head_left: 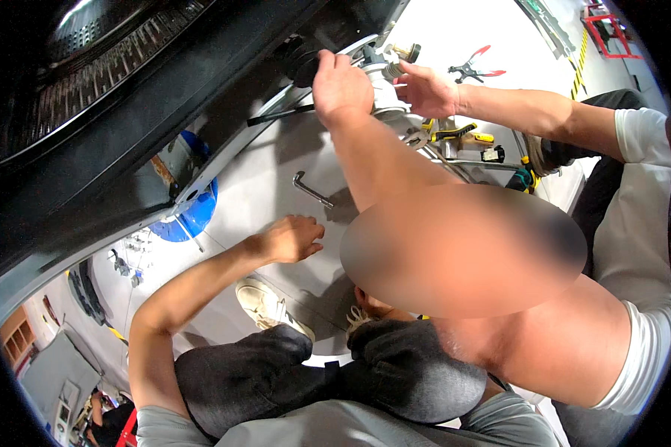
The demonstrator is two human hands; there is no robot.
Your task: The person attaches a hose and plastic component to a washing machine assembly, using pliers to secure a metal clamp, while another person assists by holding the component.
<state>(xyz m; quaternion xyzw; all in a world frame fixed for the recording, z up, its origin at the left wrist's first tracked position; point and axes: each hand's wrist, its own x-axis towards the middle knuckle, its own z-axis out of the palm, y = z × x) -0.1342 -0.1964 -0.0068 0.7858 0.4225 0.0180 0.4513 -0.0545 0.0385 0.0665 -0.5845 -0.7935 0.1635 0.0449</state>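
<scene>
My left hand (294,238) hangs over the floor with its fingers loosely curled in and nothing seen in them. Nearest to it lies an L-shaped socket wrench (313,191) on the tiles. Of my right hand (373,304) only a small part shows by my right shoe, behind a co-worker's blurred head; its fingers are hidden. The co-worker's two hands reach to a metal part (382,89) under the edge of a dark car body panel (149,97). One hand is at a black round piece (303,68), the other at the part's ribbed end.
Red-handled pliers (476,67), a yellow-black tool (455,132) and several other tools lie right of the co-worker's arm. A blue round object (190,216) stands under the panel. Small loose parts (130,261) lie at left. The co-worker crouches close on my right.
</scene>
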